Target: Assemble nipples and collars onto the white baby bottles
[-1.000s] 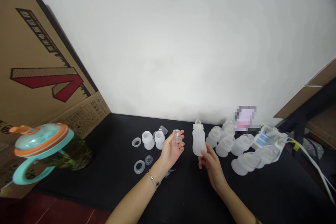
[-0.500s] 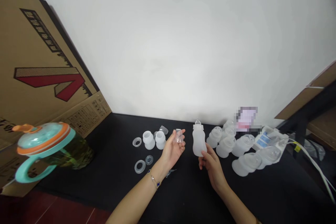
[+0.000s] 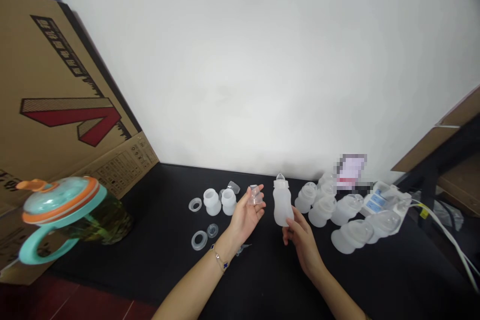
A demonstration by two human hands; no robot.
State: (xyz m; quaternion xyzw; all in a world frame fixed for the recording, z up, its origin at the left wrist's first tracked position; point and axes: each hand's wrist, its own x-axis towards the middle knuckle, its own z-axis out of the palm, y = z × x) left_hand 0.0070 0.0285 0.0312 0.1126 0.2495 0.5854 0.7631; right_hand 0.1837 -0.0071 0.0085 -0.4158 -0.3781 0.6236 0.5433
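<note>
My left hand (image 3: 246, 215) is closed around a clear bottle cap (image 3: 255, 195), palm turned up. In my right hand (image 3: 301, 240) a frosted baby bottle (image 3: 282, 205) stands upright, gripped near its base, with a collar and clear nipple (image 3: 279, 177) on top. The cap and the bottle are apart. Left of my left hand are two open white bottles (image 3: 212, 202), two collar rings (image 3: 199, 240), a loose nipple (image 3: 212, 230) and another clear cap (image 3: 233, 187). A small clear part (image 3: 242, 249) lies partly hidden behind my left wrist.
Several capped bottles (image 3: 322, 210) stand at the right, by a white tray (image 3: 398, 199) with a cable. A teal-lidded jug (image 3: 75, 215) stands at the left before a large cardboard box (image 3: 63, 80). A white wall (image 3: 243, 60) backs the black table (image 3: 157, 240).
The bottle in my right hand has shifted slightly left and down. My left hand holds the cap almost in the same place.
</note>
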